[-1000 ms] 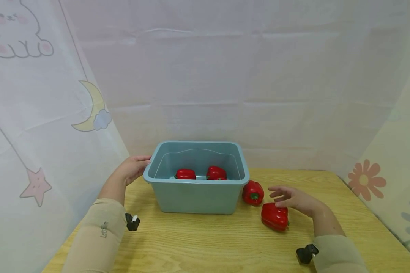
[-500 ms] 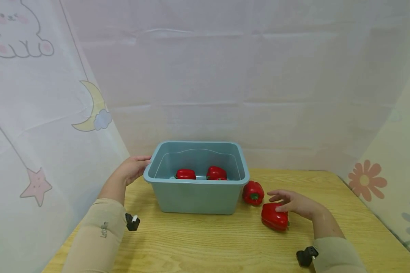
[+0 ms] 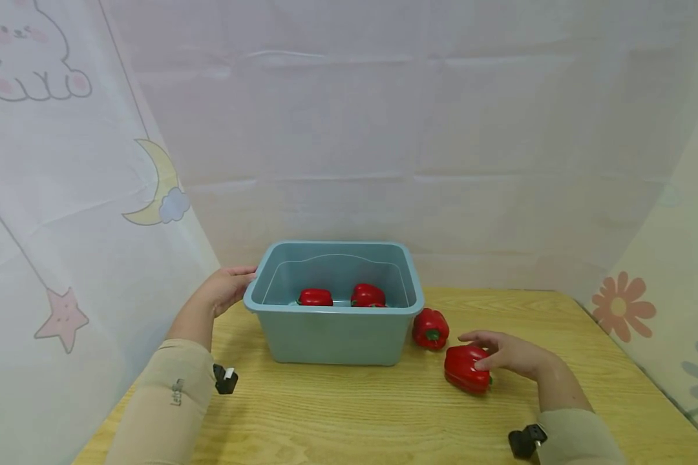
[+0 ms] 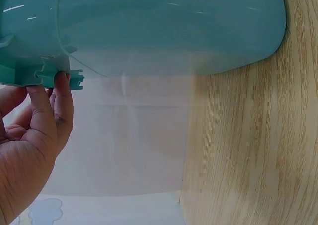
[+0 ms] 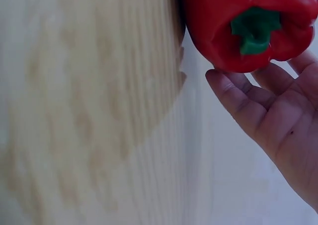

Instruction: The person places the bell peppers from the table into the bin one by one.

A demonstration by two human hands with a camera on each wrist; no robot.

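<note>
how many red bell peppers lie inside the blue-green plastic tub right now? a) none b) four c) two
c: two red bell peppers lie inside the blue-green plastic tub; the other two sit outside on the wooden table, one under the right hand.

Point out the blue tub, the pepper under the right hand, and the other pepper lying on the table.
blue tub [image 3: 337, 336]: head view, front wall.
pepper under the right hand [image 3: 464, 369]: head view, its left side.
other pepper [image 3: 430, 328]: head view, red body near the stem.
</note>
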